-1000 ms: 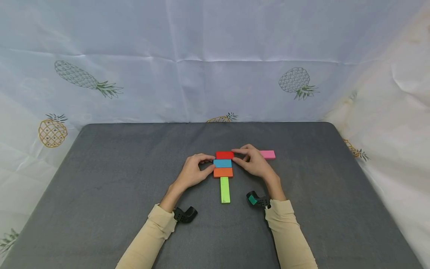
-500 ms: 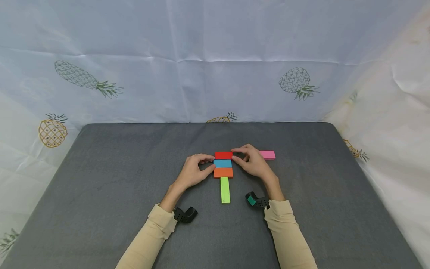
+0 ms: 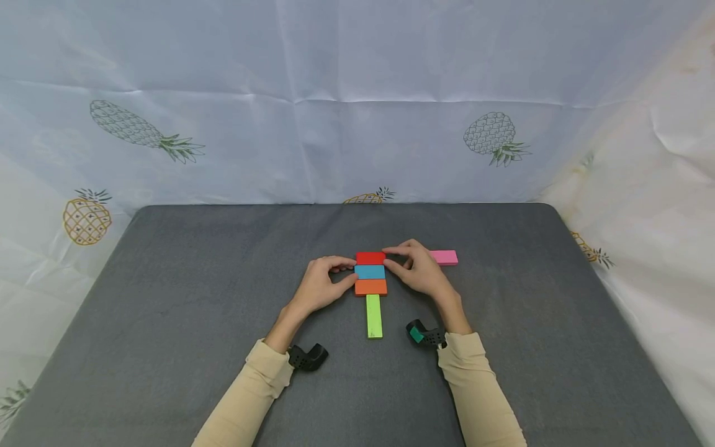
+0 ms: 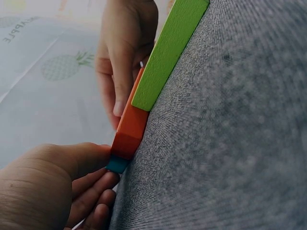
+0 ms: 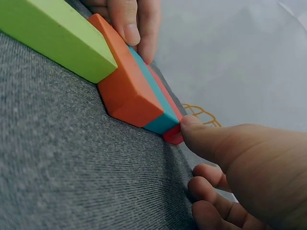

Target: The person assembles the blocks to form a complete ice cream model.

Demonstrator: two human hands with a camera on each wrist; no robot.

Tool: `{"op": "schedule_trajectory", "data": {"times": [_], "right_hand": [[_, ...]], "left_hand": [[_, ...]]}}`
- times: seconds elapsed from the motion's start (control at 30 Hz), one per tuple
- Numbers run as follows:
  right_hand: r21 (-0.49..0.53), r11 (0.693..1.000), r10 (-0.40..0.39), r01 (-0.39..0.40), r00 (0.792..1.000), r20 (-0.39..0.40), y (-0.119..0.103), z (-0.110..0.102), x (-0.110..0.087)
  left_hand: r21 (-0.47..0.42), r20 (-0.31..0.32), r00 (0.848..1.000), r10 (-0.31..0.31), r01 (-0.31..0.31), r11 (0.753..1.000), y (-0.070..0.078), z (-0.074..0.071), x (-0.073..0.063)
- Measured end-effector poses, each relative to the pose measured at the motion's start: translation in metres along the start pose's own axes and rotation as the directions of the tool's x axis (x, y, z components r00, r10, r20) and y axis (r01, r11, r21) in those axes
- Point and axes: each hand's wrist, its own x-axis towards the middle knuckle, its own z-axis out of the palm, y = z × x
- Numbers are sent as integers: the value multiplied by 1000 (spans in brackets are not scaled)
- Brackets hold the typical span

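Observation:
Three wooden blocks lie side by side across the dark cloth: a red block (image 3: 370, 257) farthest away, a blue block (image 3: 369, 272) in the middle and an orange block (image 3: 370, 287) nearest. From the orange block's near side a light green block (image 3: 373, 316) runs lengthwise toward me. My left hand (image 3: 324, 282) pinches the left end of the blue block, its thumb beside the orange one. With thumb and index finger my right hand (image 3: 419, 270) grips the right end of the red block. In the right wrist view, the red block (image 5: 173, 136) meets the thumb, its far side hidden.
A pink block (image 3: 445, 257) lies behind the right hand, partly covered by it. Dark grey cloth covers the table (image 3: 167, 323). A pale curtain (image 3: 335, 149) printed with pineapples hangs at its far edge. Black wrist devices (image 3: 308, 357) sit by both sleeves.
My right hand has slid slightly left together with the red block, which now lines up more closely with the blue one. The left hand has stayed almost still.

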Motion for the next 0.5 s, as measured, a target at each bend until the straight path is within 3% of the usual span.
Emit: {"op": "schedule_trajectory", "data": {"times": [0.5], "right_hand": [[-19,1000,2,-2,1000,-12,0,1,0]], "left_hand": [[3,-9,1000,8,-7,1000,-2,0,1]]}}
